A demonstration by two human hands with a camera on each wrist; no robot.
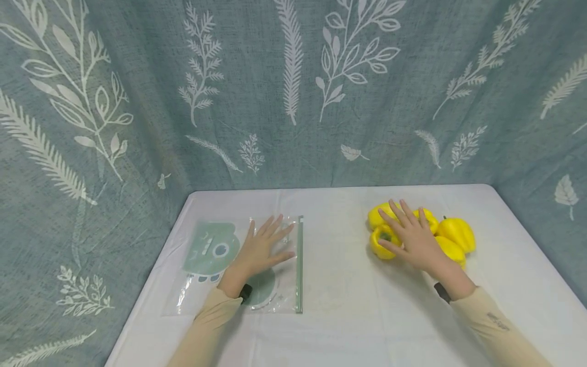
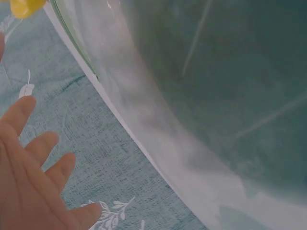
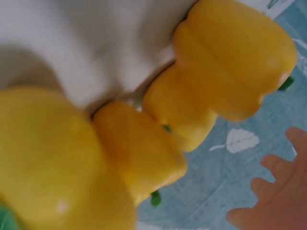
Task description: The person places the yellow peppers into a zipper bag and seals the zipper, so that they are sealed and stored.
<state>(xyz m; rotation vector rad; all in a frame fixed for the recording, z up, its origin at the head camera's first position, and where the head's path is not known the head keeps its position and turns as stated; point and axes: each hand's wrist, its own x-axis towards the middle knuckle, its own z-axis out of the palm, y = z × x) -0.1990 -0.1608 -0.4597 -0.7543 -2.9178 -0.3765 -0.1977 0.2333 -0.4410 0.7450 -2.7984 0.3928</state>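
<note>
My left hand [image 1: 262, 248] is spread with straight fingers above a clear zip bag [image 1: 284, 285] printed with a green cartoon figure. The bag lies flat, its green slider strip [image 1: 300, 265] facing right. In the left wrist view the left hand [image 2: 33, 177] holds nothing. Over a cluster of yellow bell peppers [image 1: 457, 234] my right hand [image 1: 415, 242] is likewise spread, hiding parts of several. The right wrist view shows the peppers [image 3: 139, 143] side by side with green stems, and the right hand [image 3: 278, 187] apart from them there, its fingers extended.
A white cloth [image 1: 339, 306] covers the table under the bag and peppers. Blue-green curtains [image 1: 257, 92] with white leaf prints hang behind the table's far edge and at both sides.
</note>
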